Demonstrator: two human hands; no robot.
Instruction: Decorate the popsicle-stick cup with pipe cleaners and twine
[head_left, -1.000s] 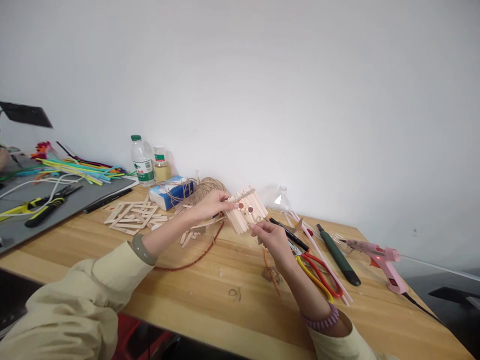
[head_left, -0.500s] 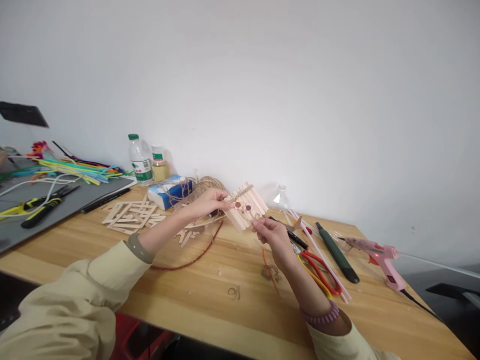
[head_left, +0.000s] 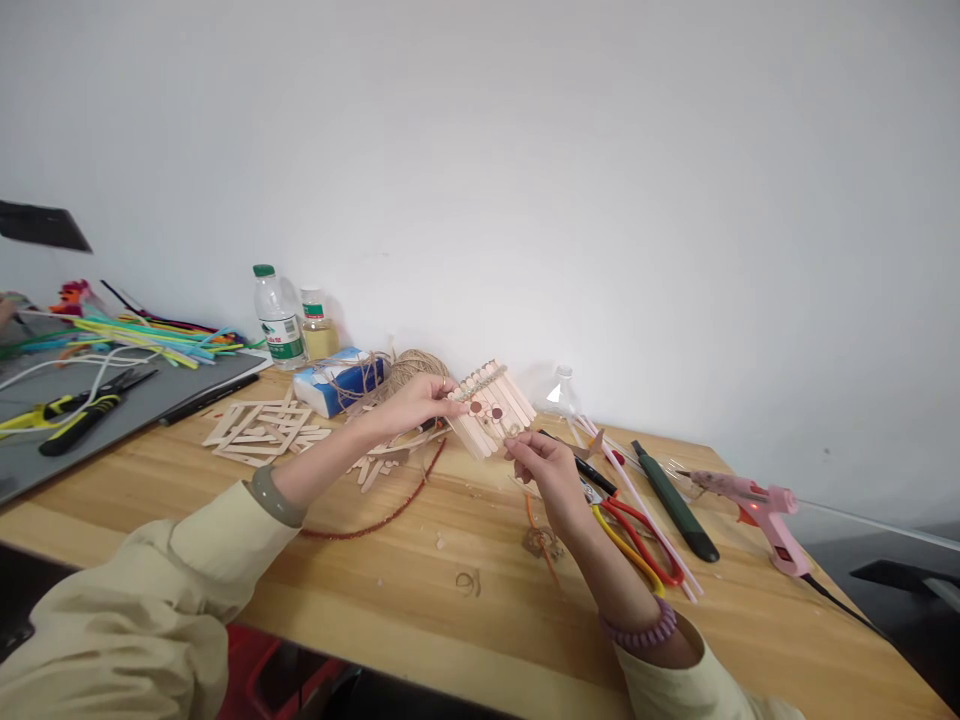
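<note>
My left hand point(head_left: 417, 405) pinches the left edge of a small panel of glued craft sticks point(head_left: 491, 409), held tilted above the wooden table point(head_left: 480, 620). The panel carries two dark red dots and a strip of twine along its top. My right hand point(head_left: 541, 466) is closed at the panel's lower right corner, its fingertips pinched on the panel or on something small there that I cannot make out. Both sleeves are pale yellow. A purple bead bracelet circles my right wrist.
Craft-stick frames point(head_left: 259, 428), a twine ball point(head_left: 409, 370), a tissue pack point(head_left: 339, 381) and two bottles point(head_left: 279, 318) lie left of the hands. Red and yellow scissors point(head_left: 637, 545), a green-handled tool point(head_left: 673, 500), white straws and a pink glue gun point(head_left: 757, 505) lie right. Pipe cleaners point(head_left: 142, 335) and pliers point(head_left: 64, 415) rest on a grey mat.
Both hands and the stick panel stay almost where they were; my right fingers shifted slightly at the panel's lower corner. The view drifted a little.
</note>
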